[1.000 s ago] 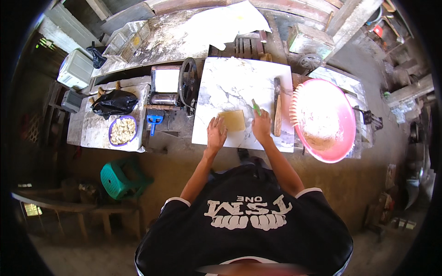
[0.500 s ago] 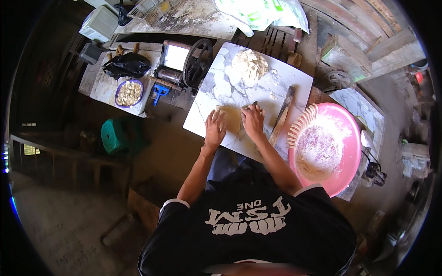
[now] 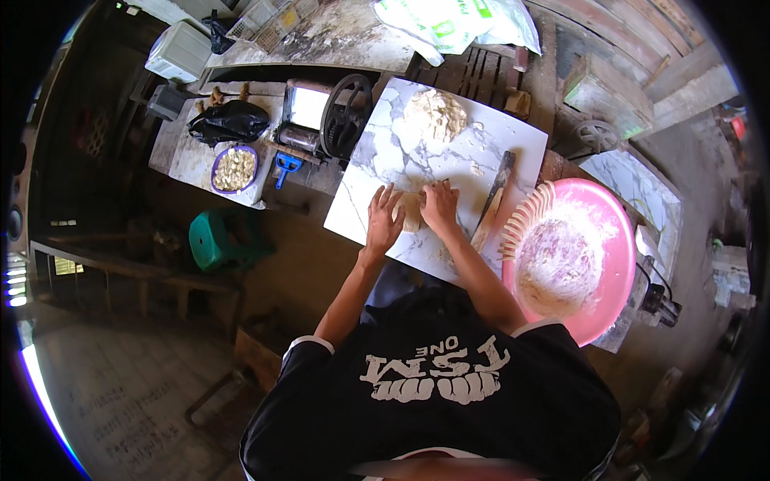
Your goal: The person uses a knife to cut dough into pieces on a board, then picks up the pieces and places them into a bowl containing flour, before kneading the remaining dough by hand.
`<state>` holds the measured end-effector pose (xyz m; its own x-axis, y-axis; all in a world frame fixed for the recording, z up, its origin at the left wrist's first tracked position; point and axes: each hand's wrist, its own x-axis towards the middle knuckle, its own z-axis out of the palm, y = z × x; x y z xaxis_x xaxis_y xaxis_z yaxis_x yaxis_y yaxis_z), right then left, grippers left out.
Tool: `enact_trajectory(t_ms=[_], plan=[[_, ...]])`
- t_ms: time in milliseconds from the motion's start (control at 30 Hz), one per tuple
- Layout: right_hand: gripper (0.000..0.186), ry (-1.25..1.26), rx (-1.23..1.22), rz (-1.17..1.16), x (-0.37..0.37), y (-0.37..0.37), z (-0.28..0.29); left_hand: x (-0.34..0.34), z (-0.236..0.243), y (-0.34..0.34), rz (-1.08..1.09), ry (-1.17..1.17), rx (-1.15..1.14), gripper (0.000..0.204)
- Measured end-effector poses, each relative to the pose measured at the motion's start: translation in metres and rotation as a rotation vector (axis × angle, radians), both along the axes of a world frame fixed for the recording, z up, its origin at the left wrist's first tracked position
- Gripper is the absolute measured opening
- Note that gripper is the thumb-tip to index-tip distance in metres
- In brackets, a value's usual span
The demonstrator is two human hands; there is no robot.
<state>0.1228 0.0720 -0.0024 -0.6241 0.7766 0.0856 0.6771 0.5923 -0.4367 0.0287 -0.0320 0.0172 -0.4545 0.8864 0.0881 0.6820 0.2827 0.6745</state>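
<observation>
Between my hands, on the marble-patterned board (image 3: 358, 204), lies a pale piece of dough (image 3: 411, 217), partly covered by fingers. My left hand (image 3: 385, 216) reaches over its left side, fingers apart and slightly bent. At its right, the fingers of my right hand (image 3: 437, 204) are curled; what they hold is hidden. A lumpy mound of dough (image 3: 433, 114) sits at the back of the board. Two long wooden sticks (image 3: 496, 192) lie right of my hands. Curved dough strips (image 3: 525, 216) hang along the left rim of the pink basin (image 3: 611, 256), which is dusted inside with flour.
At left stand a hand-cranked roller machine (image 3: 305, 132), a blue scraper (image 3: 286, 164), a purple-rimmed bowl of small pieces (image 3: 234, 168) and a black plastic bag (image 3: 228, 120). A green stool (image 3: 212, 240) stands below them. White sacks (image 3: 461, 24) lie on the back bench.
The view has shifted, bringing the mound into clear sight. My hands have drawn closer together over the dough, which looks narrower between them. The green tool seen earlier in my right hand is hidden.
</observation>
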Motion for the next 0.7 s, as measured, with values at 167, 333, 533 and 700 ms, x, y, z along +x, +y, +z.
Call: enact_trajectory(t_ms=[167, 333, 533, 700], plan=[[0.011, 0.063, 0.045, 0.014, 0.003, 0.004, -0.007, -0.005, -0.005, 0.004, -0.02, 0.004, 0.018, 0.033], [0.011, 0.136, -0.002, 0.089, 0.007, 0.019, -0.003, -0.008, -0.007, 0.013, -0.065, 0.008, 0.052, 0.034], [0.014, 0.31, -0.105, 0.101, 0.016, 0.034, -0.006, -0.011, -0.012, 0.025, -0.1, -0.053, 0.095, 0.033], [0.016, 0.475, -0.371, 0.189, 0.036, 0.037, 0.014, -0.016, -0.016, 0.044, -0.212, -0.202, 0.167, 0.032]])
